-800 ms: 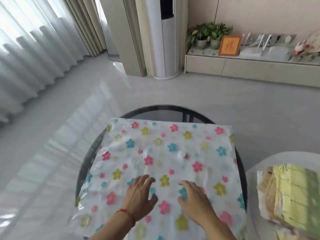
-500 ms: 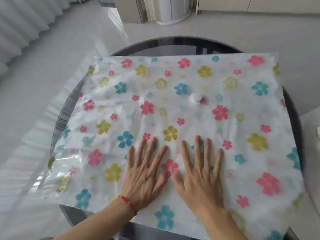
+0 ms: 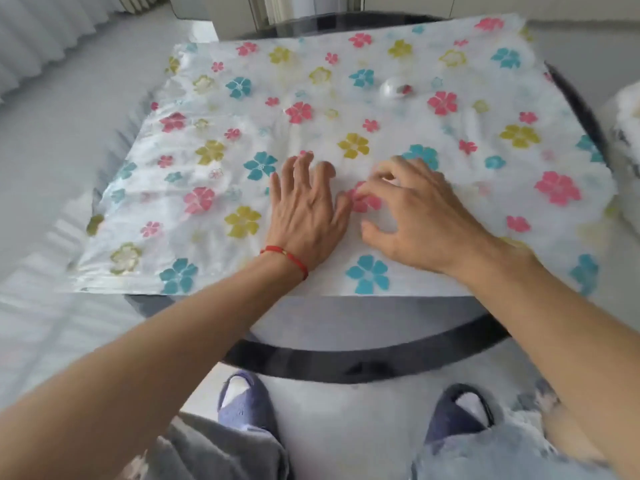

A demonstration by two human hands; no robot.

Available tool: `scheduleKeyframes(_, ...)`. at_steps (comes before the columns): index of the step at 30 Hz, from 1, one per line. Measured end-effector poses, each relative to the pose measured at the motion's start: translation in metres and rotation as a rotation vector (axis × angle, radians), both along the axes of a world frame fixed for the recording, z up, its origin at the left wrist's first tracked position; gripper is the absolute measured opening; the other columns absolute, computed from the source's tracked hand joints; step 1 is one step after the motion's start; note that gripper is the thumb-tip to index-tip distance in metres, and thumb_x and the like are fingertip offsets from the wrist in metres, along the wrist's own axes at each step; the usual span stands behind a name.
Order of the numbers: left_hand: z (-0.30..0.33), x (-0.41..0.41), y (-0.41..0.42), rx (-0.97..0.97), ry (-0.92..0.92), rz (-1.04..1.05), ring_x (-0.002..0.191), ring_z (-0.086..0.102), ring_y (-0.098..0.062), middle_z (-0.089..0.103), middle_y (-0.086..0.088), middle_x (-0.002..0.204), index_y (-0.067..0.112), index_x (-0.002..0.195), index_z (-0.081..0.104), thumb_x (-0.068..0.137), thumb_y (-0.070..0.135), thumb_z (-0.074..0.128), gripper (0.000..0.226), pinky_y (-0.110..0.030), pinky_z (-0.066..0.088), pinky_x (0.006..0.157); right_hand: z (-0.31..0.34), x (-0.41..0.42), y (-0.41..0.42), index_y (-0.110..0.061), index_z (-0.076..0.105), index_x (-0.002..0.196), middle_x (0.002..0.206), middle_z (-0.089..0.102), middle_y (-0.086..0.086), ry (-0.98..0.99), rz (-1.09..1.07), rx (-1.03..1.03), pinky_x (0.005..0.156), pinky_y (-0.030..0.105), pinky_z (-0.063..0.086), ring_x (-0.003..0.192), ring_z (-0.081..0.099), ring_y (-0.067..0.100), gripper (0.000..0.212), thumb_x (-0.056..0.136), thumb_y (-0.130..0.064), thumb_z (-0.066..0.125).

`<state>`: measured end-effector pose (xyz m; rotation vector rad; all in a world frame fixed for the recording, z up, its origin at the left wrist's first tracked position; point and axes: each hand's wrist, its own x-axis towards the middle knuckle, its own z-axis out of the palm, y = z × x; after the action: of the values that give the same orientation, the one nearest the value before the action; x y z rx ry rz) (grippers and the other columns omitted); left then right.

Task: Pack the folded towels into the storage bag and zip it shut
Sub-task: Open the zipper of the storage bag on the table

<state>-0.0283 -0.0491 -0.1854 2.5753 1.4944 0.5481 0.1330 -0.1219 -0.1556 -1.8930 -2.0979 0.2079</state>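
Head view. Left hand point(image 3: 306, 216): palm down on the storage bag point(image 3: 221, 109), fingers straight and slightly spread, gripping nothing. A red string bracelet point(image 3: 287, 256) circles the left wrist. Right hand point(image 3: 414, 216): resting just beside the left, fingers bent and clawed onto the bag's surface over a pink flower print; whether they pinch the film or merely press it cannot be determined because of motion blur.

The bag lies flat across a round, dark-rimmed glass table point(image 3: 363, 360), covering most of the top, with its left side overhanging the rim. It is translucent white plastic printed with pink, teal and yellow flowers. A round white valve point(image 3: 391, 89) sits on the upper face, well apart from both hands.

Below the table edge: grey trousers point(image 3: 221, 452) and two blue slippers point(image 3: 242, 403) on the pale floor.
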Motion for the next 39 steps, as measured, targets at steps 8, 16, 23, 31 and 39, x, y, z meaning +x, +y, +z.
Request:
scheduleKeyframes(8, 0.026, -0.013, -0.017, 0.041, -0.012, -0.086, 0.104, 0.055, -0.030, 0.065, -0.007, 0.105, 0.014, 0.104, 0.060, 0.084, 0.012, 0.052, 0.021, -0.041, 0.041, 0.084, 0.015, -0.024, -0.074, -0.033, 0.061, 0.139, 0.146, 0.055, -0.007, -0.129, 0.139, -0.165, 0.108, 0.041, 0.045, 0.134, 0.050, 0.018, 0.058, 0.088, -0.062, 0.063)
scheduleKeyframes(16, 0.019, -0.066, -0.046, -0.035, 0.022, -0.561, 0.117, 0.053, -0.019, 0.061, 0.003, 0.126, 0.022, 0.114, 0.062, 0.086, 0.039, 0.061, 0.033, -0.035, 0.043, 0.097, 0.016, -0.012, -0.053, -0.035, 0.067, 0.136, 0.146, 0.062, -0.005, -0.119, 0.202, -0.161, 0.108, 0.043, 0.049, 0.133, 0.057, 0.018, 0.044, 0.097, -0.055, 0.058)
scheduleKeyframes(23, 0.039, -0.068, -0.018, -0.230, 0.061, -0.657, 0.127, 0.047, -0.012, 0.055, 0.007, 0.139, 0.030, 0.117, 0.068, 0.088, 0.037, 0.070, 0.030, -0.031, 0.038, 0.107, 0.017, -0.002, -0.039, -0.032, 0.067, 0.135, 0.154, 0.053, -0.005, -0.037, 0.192, -0.260, 0.119, 0.038, 0.038, 0.142, 0.048, 0.014, 0.047, 0.091, -0.049, 0.071)
scheduleKeyframes(31, 0.044, -0.057, -0.005, -0.229, 0.109, -0.705, 0.118, 0.051, -0.016, 0.059, 0.009, 0.131, 0.031, 0.108, 0.070, 0.083, 0.037, 0.071, 0.026, -0.038, 0.043, 0.101, 0.012, -0.006, -0.054, -0.013, 0.076, 0.100, 0.110, 0.075, 0.004, -0.180, 0.301, -0.083, 0.086, 0.040, 0.057, 0.105, 0.067, 0.021, 0.020, 0.100, -0.026, 0.061)
scheduleKeyframes(39, 0.046, -0.050, -0.010, -0.205, 0.137, -0.700, 0.106, 0.053, -0.018, 0.060, 0.009, 0.121, 0.031, 0.103, 0.069, 0.079, 0.043, 0.070, 0.027, -0.038, 0.044, 0.096, 0.014, -0.024, -0.067, -0.011, 0.058, 0.076, 0.071, 0.057, 0.004, -0.470, 0.322, -0.019, 0.043, 0.034, 0.044, 0.061, 0.057, 0.023, 0.019, 0.083, 0.004, 0.067)
